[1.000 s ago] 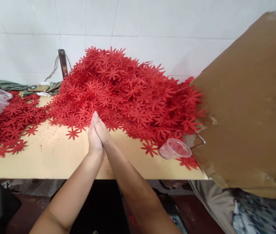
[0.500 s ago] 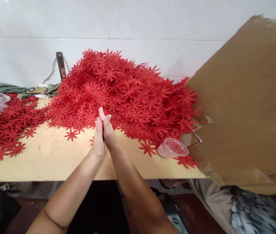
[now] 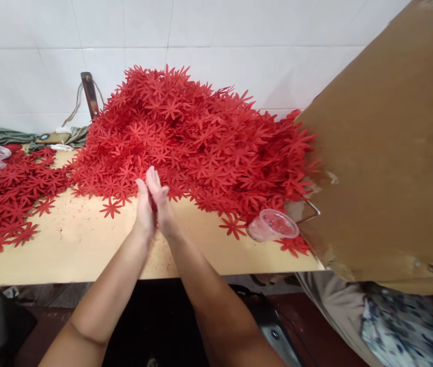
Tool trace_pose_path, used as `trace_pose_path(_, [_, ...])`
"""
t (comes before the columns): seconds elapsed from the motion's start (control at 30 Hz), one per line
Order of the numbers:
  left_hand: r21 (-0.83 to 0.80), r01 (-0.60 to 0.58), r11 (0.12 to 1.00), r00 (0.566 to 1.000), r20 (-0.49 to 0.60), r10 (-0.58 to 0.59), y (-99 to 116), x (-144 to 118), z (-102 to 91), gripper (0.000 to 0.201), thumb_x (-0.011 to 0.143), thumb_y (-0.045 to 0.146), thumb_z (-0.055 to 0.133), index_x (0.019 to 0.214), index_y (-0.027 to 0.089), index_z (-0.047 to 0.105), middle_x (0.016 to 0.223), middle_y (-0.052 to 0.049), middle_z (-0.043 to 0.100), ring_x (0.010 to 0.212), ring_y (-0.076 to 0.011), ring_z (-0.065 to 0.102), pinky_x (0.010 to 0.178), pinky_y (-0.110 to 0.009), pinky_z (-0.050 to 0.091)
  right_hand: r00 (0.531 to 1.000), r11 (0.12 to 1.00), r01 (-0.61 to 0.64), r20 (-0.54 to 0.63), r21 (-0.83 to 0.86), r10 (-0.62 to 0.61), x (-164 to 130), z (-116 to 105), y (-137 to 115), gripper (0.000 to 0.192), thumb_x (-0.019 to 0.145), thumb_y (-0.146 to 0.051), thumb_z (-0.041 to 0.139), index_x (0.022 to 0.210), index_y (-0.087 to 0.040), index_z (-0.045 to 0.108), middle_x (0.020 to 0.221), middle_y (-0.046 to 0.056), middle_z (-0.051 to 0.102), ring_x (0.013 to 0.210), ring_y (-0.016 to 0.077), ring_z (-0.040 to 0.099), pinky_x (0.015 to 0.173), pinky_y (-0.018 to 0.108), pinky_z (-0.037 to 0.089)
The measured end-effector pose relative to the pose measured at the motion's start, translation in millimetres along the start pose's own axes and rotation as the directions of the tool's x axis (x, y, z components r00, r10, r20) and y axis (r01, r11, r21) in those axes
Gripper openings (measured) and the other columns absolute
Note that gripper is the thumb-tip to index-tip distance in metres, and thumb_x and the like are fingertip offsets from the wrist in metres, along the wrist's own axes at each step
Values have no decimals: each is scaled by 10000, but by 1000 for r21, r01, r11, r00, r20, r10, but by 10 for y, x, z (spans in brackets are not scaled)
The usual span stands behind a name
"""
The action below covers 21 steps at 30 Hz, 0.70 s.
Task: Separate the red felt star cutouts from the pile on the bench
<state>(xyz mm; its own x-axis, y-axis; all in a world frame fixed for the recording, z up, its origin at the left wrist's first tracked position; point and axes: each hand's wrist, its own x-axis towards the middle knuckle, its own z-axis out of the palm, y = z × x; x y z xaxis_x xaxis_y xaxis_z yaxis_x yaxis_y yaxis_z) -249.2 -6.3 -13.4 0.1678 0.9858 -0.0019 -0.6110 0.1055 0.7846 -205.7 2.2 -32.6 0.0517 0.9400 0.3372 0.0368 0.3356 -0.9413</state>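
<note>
Grip of left hand (image 3: pixel 144 211) and right hand (image 3: pixel 162 206) seemingly presses red flower (image 3: pixel 154 210).

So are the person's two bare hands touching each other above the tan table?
Touching. The head view shows the left hand and right hand pressed palm to palm, with something red just visible between them.

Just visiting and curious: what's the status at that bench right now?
Left hand and right hand pressed palm to palm, something red between. Red flower cutouts heaped just beyond. Plastic cup to the right, clear of hands.
</note>
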Motion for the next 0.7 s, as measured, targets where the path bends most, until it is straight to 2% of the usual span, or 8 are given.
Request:
trace_pose_path(0.07, [37,-3,999,997,72,0,8,-54,30,508,968,453,218,1306,297,563,1475,52,461,1483,-120,165,1223,-307,117,994,995,-81,-64,50,84,71,-36,-1,1124,684,-900,117,1492,-141,300,1604,44,118,1502,196,18,1239,395,5])
trace_pose_path(0.13, [-12,47,999,997,62,-46,55,-70,57,542,971,468,195,1265,250,596,1447,8,498,1475,-149,212,1221,-341,157,995,998,-41,-89,55,45,92,-53,-5,1049,725,-871,145,1473,-163,348,1596,39,179,1501,184,72,1241,380,28])
trace_pose_path(0.27, [-198,136,971,973,-157,-169,199,82,32,546,923,586,293,1127,233,657,1326,-61,608,1375,-216,430,1146,-390,347,987,985,154,-59,72,-150,-66,43,-40,763,851,-738,245,1308,-226,579,1500,20,419,1463,176,261,1241,378,105])
trace_pose_path(0.33, [-215,178,960,950,-217,-225,204,145,-5,486,898,568,410,1082,198,666,1244,-81,659,1308,-227,508,1109,-373,397,990,977,118,-92,178,-103,-134,100,-51,749,868,-712,252,1264,-193,619,1443,54,497,1422,198,354,1229,397,176])
trace_pose_path(0.4, [-200,240,950,941,-191,-278,136,136,-31,458,915,516,419,1058,162,673,1149,-92,702,1258,-223,554,1092,-356,413,985,957,48,-171,285,1,-129,115,-38,761,865,-709,265,1299,-173,587,1441,73,498,1393,215,402,1206,418,246])
trace_pose_path(0.5, [-123,220,968,966,-113,-234,-17,12,-26,304,933,310,451,1050,144,678,1094,-69,725,1237,-181,568,1109,-301,380,950,977,-33,-297,212,96,-10,51,29,768,832,-719,339,1338,-179,545,1496,62,425,1446,207,305,1222,412,197])
trace_pose_path(0.6, [-95,109,989,987,-109,-120,-58,-107,13,271,855,115,507,1075,147,663,1121,-36,717,1271,-156,535,1135,-273,334,948,995,-93,-303,25,96,93,-41,121,744,822,-720,350,1317,-207,565,1526,25,376,1494,190,152,1240,411,84])
trace_pose_path(0.7, [-192,126,973,981,-119,-151,59,-103,28,272,909,240,447,1031,119,658,1117,-78,709,1291,-189,521,1138,-319,345,979,995,-7,-204,-96,-13,18,-66,153,764,851,-698,313,1396,-188,475,1542,36,338,1495,188,146,1240,422,77])
